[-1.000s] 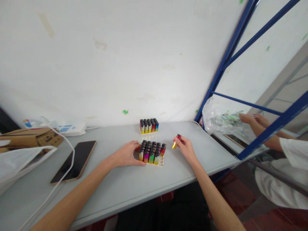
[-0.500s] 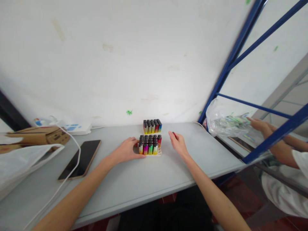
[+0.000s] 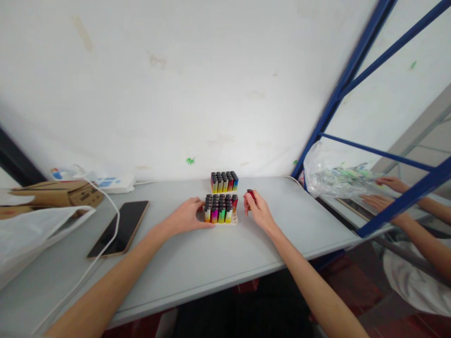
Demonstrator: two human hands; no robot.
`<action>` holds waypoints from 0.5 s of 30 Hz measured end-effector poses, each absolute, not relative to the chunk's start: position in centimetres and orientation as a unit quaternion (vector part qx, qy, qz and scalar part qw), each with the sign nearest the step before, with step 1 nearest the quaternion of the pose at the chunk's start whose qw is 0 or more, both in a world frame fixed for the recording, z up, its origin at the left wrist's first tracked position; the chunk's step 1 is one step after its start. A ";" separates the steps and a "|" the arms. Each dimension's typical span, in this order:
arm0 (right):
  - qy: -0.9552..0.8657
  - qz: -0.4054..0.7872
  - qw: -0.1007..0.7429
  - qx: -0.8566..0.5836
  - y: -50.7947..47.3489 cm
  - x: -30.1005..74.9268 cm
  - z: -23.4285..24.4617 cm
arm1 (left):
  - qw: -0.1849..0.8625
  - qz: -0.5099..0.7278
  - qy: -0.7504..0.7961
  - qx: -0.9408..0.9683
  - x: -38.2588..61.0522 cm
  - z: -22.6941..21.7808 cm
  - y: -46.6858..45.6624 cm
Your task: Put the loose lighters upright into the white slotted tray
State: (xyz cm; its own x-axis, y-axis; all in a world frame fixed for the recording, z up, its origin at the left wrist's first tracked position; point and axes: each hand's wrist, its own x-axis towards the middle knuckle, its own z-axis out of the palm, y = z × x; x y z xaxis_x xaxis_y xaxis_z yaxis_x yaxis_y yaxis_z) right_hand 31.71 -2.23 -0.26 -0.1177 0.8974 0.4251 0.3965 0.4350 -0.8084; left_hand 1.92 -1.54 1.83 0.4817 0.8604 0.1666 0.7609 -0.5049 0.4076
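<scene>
A pale tray (image 3: 233,221) packed with several colourful lighters stands on the grey table (image 3: 197,258). My left hand (image 3: 186,217) rests against the tray's left side, fingers curled along it. My right hand (image 3: 257,210) is just right of the tray, pinched on a red lighter (image 3: 250,193) held upright. A second block of lighters (image 3: 224,181) stands behind the tray, near the wall.
A dark phone (image 3: 120,227) on a white cable (image 3: 105,211) lies at the left, beside a cardboard box (image 3: 52,196) and a white bag (image 3: 31,234). A blue frame (image 3: 338,94) borders the right, with a plastic bag (image 3: 334,176) and another person's hands (image 3: 384,192) beyond it.
My right hand turned the lighter upright and carried it left, close to the tray. The view shifted a little. The other person's hands moved.
</scene>
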 end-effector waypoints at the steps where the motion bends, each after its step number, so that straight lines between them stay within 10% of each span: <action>1: -0.710 0.244 0.477 -0.457 -2.6 31.7 0.0 | 0.141 0.175 0.477 0.850 1.9 1.8 -1.5; 15: -0.821 0.151 0.364 -0.413 -3.7 32.2 -0.4 | 0.151 0.183 0.472 0.849 1.7 1.3 -1.2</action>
State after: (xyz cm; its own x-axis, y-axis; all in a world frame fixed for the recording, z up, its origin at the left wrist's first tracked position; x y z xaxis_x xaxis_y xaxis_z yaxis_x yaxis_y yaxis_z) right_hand 32.25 -3.70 -0.40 -0.3932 0.7881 0.4736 0.5687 0.6132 -0.5482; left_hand 1.74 -1.24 1.34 0.4865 0.8572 0.1689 0.7465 -0.5082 0.4295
